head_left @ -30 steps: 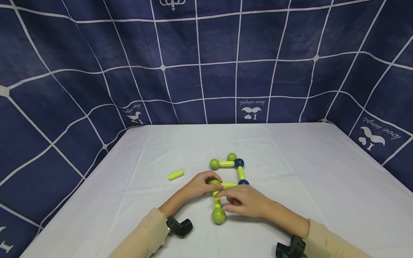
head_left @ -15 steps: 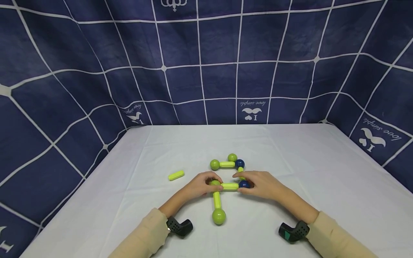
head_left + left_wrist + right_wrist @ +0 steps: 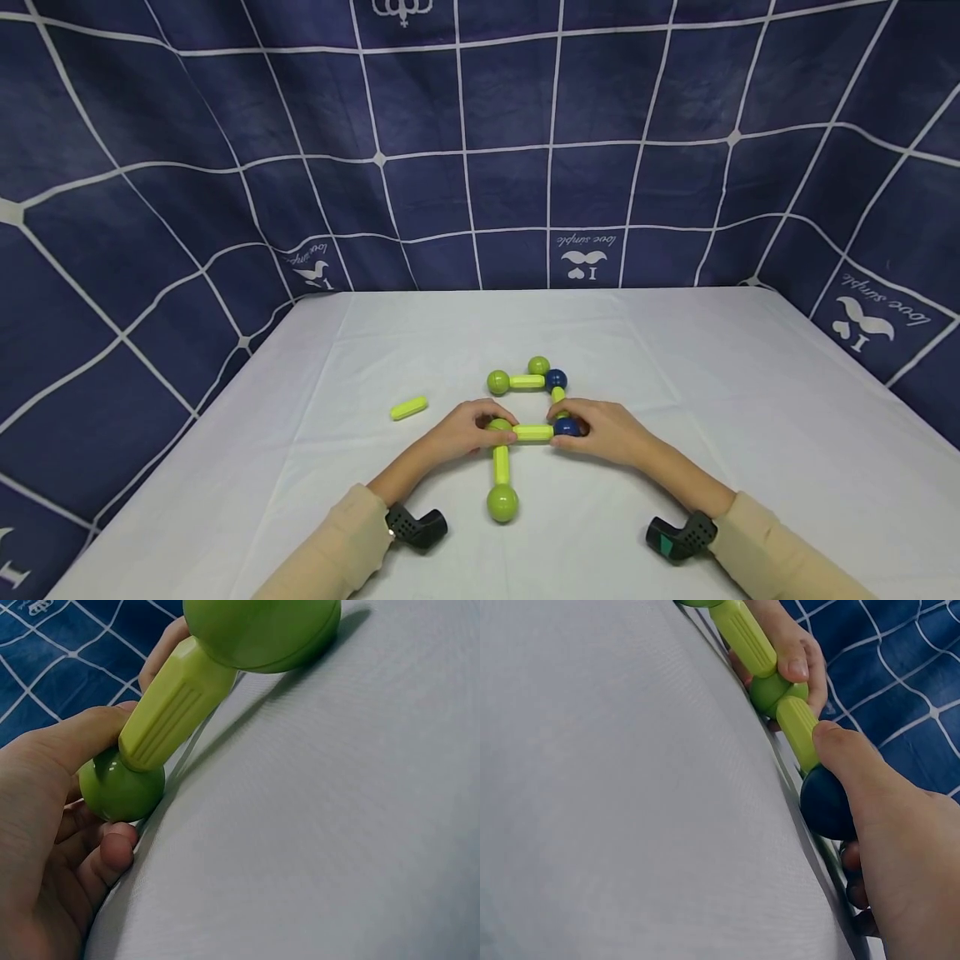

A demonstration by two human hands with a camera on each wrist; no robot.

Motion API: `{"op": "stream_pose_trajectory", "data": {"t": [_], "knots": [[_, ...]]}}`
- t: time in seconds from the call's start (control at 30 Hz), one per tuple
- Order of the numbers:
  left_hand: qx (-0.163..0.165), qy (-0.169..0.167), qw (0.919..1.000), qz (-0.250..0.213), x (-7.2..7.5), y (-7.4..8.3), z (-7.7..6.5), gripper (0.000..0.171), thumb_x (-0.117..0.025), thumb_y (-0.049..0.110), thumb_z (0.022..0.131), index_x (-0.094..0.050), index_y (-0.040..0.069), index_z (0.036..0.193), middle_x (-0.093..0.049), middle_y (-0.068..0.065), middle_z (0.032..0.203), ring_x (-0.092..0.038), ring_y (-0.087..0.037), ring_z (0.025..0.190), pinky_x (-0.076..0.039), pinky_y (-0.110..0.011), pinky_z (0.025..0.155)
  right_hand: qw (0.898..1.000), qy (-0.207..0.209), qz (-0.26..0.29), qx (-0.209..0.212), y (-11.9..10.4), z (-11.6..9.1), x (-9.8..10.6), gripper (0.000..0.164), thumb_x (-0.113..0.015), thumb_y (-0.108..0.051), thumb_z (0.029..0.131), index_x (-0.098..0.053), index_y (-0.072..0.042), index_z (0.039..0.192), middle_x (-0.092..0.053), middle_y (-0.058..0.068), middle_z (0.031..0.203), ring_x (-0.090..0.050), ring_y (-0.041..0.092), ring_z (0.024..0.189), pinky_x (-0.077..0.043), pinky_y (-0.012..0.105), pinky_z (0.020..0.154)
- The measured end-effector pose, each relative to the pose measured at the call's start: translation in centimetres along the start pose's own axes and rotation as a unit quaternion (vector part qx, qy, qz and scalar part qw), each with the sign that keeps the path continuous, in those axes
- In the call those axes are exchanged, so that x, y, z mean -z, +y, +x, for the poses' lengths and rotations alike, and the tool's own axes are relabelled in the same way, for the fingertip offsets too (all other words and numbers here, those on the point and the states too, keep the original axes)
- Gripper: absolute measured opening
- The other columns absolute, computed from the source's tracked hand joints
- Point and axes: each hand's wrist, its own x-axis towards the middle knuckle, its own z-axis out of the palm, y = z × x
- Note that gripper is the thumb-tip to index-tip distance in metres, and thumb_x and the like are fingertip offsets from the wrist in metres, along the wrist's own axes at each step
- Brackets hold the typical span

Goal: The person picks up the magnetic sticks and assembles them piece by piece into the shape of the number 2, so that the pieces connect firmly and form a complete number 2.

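A chain of yellow-green ribbed rods and balls lies on the white-covered table. My left hand (image 3: 472,429) grips the green ball (image 3: 120,787) at its near-left corner. From that ball one rod (image 3: 501,465) runs toward me to another green ball (image 3: 502,503). A second rod (image 3: 533,432) runs right to a dark blue ball (image 3: 829,802), which my right hand (image 3: 606,429) holds between thumb and fingers. Beyond it a further rod (image 3: 558,400), partly covered by the right fingers, leads to the far blue ball (image 3: 556,380).
At the far end, a rod (image 3: 527,382) joins the far blue ball to a green ball (image 3: 498,382); another green ball (image 3: 538,365) sits just behind. One loose rod (image 3: 408,407) lies to the left. A dark blue checked cloth (image 3: 510,192) hangs behind the table.
My right hand has moved from the near rod up and right to the near blue ball and taken hold of it. The nearest green ball has shifted slightly left. The left hand keeps its hold.
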Motion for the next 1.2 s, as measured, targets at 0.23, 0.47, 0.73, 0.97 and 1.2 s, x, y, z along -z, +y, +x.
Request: {"op": "stream_pose_trajectory", "data": {"t": [0.23, 0.47, 0.73, 0.97, 1.2], "knots": [[-0.008, -0.007, 0.9997, 0.022, 0.2, 0.3, -0.1, 0.024, -0.066, 0.032, 0.081, -0.065, 0.019, 0.101, -0.05, 0.002, 0.081, -0.04, -0.01, 0.055, -0.036, -0.021, 0.045, 1.0, -0.001, 0.022, -0.017, 0.0, 0.1, -0.1, 0.037, -0.061, -0.054, 0.079, -0.058, -0.028, 0.105, -0.063, -0.006, 0.102, -0.05, 0.006, 0.081, -0.042, 0.025, 0.071], [-0.025, -0.004, 0.9968, 0.076, 1.4, 0.8, -0.5, 0.031, -0.063, 0.038, 0.083, -0.063, 0.019, 0.107, -0.057, 0.004, 0.096, -0.047, -0.011, 0.08, -0.04, -0.024, 0.07, 0.999, -0.004, 0.026, -0.02, 0.0, 0.2, -0.2, 0.038, -0.059, -0.055, 0.079, -0.058, -0.028, 0.105, -0.062, -0.006, 0.103, -0.052, 0.007, 0.084, -0.044, 0.028, 0.073], [-0.022, 0.052, 0.9688, 0.241, 5.1, 1.5, -1.6, 0.03, -0.062, 0.039, 0.084, -0.062, 0.019, 0.106, -0.057, 0.002, 0.097, -0.048, -0.01, 0.073, -0.04, -0.025, 0.061, 0.999, -0.009, 0.04, -0.022, 0.1, 0.1, -0.4, 0.038, -0.059, -0.054, 0.08, -0.058, -0.028, 0.108, -0.062, -0.005, 0.103, -0.052, 0.007, 0.084, -0.042, 0.026, 0.071], [0.089, 0.045, 0.9238, 0.37, 9.0, 1.9, -3.0, 0.04, -0.067, 0.035, 0.079, -0.058, 0.013, 0.112, -0.056, -0.006, 0.106, -0.055, -0.021, 0.095, -0.045, -0.041, 0.077, 0.998, -0.014, 0.055, -0.026, 0.0, 0.2, -0.1, 0.036, -0.058, -0.052, 0.082, -0.057, -0.027, 0.109, -0.063, -0.003, 0.105, -0.052, 0.008, 0.084, -0.041, 0.026, 0.071], [0.186, -0.025, 0.9199, 0.344, 10.0, 1.8, -3.8, 0.033, -0.071, 0.019, 0.077, -0.056, 0.006, 0.104, -0.058, -0.009, 0.098, -0.051, -0.019, 0.083, -0.043, -0.036, 0.075, 0.997, -0.017, 0.073, -0.035, 0.2, 0.2, -0.3, 0.037, -0.058, -0.052, 0.081, -0.057, -0.027, 0.109, -0.063, -0.003, 0.104, -0.052, 0.009, 0.085, -0.042, 0.027, 0.072]]}}
